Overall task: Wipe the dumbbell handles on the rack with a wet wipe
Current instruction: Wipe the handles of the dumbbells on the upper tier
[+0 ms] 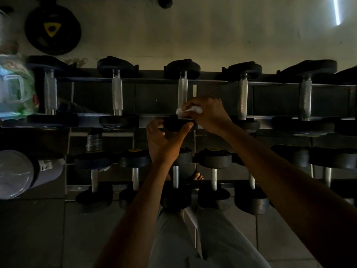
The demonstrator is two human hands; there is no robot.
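Observation:
A two-tier dumbbell rack runs across the view. The upper tier holds several black dumbbells with knurled silver handles. My right hand holds a crumpled white wet wipe against the near end of the middle dumbbell's handle. Just below it, my left hand curls around that dumbbell's near black head, thumb on its right side. The other upper handles stand bare on either side.
The lower tier carries several smaller dumbbells. A wet-wipe packet sits at the left edge, a clear jar below it. A black weight plate leans on the wall. My legs and a bare foot show below.

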